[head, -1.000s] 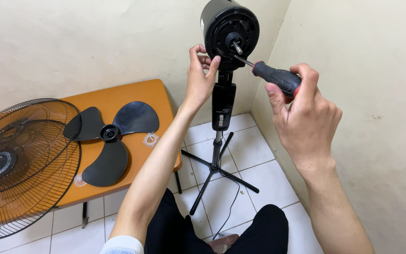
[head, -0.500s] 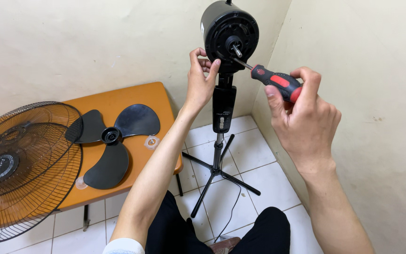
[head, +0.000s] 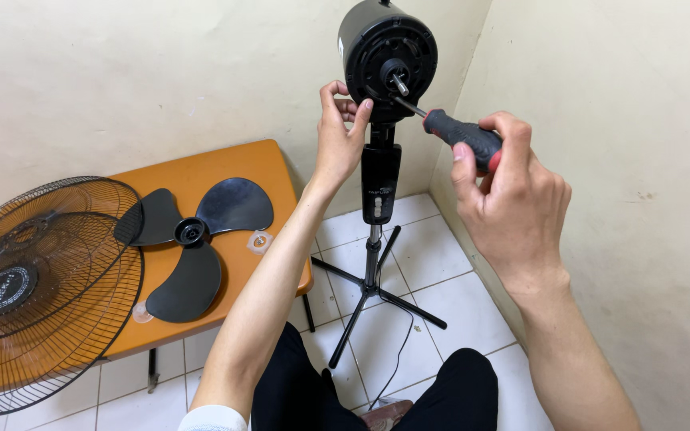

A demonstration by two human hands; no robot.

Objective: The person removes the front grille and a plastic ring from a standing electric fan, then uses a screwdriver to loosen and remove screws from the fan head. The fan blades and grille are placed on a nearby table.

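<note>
This looks like a corner of a home, a plain room pressed into service for a household repair. Two cream-painted plaster walls [head: 161, 72] meet at the far right, scuffed and bare, above a floor of white ceramic tiles [head: 425, 263] with dark grout lines. A small orange table [head: 201, 172] on thin metal legs stands on the left against the far wall. A domestic pedestal fan [head: 381, 172] on tripod feet stands in the corner, stripped down, with its black blade [head: 193, 239] and wire grille [head: 37, 295] laid on the table.
</note>
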